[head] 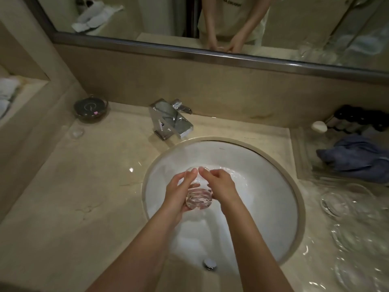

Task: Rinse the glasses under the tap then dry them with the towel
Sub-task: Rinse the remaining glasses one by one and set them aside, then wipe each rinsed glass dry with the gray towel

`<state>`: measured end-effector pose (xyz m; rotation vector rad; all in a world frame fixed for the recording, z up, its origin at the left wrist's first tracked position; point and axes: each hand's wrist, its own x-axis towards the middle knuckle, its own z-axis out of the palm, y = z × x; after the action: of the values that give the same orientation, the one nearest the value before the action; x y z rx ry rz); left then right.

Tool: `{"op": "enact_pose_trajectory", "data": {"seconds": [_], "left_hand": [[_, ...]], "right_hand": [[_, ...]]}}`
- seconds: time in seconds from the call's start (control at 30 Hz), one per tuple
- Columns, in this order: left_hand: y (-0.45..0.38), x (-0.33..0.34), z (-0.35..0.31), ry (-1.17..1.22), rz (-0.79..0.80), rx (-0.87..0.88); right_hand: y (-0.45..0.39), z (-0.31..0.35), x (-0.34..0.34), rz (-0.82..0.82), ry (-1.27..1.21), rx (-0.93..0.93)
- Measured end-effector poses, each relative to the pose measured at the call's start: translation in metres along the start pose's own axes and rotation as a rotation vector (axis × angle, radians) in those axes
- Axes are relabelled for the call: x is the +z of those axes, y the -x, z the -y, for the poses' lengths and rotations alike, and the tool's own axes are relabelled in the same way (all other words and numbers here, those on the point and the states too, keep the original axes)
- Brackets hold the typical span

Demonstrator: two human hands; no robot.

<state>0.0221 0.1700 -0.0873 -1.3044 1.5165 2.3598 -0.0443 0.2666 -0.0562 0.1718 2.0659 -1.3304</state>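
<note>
Holding a clear glass [199,191] over the white sink [273,186], the left hand [179,189] wraps its side while the right hand [219,184] curls round the other side. The tap [170,119] stands behind; a blue towel [355,157] lies far right, beside more glasses [345,207].

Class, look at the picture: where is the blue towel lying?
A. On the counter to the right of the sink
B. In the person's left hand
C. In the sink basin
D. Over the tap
A: the blue towel lies crumpled on the counter right of the sink, while both hands hold a glass.
</note>
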Motion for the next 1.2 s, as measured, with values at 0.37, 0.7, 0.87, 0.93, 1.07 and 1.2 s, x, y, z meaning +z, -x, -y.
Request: {"op": "enact_pose_trajectory", "data": {"seconds": [0.37, 0.7, 0.87, 0.93, 1.07, 1.2], "left_hand": [[0.028, 0.017, 0.030, -0.113, 0.143, -0.428], [0.072, 0.065, 0.018, -0.227, 0.094, -0.148], [0.093, 0.092, 0.020, -0.110, 0.097, 0.106], [0.098, 0.104, 0.022, -0.082, 0.102, 0.153], [0.104, 0.129, 0.032, -0.002, 0.096, 0.185], [0.101, 0.152, 0.037, 0.017, 0.100, 0.209]], "right_hand": [[0.036, -0.050, -0.038, -0.006, -0.053, 0.313], [0.057, -0.059, -0.078, -0.050, -0.216, 0.127], [0.065, -0.071, -0.097, -0.092, -0.405, -0.087], [0.067, -0.073, -0.109, -0.128, -0.428, -0.138], [0.064, -0.071, -0.138, -0.157, -0.411, -0.242], [0.058, -0.064, -0.168, -0.142, -0.345, -0.332]]}}
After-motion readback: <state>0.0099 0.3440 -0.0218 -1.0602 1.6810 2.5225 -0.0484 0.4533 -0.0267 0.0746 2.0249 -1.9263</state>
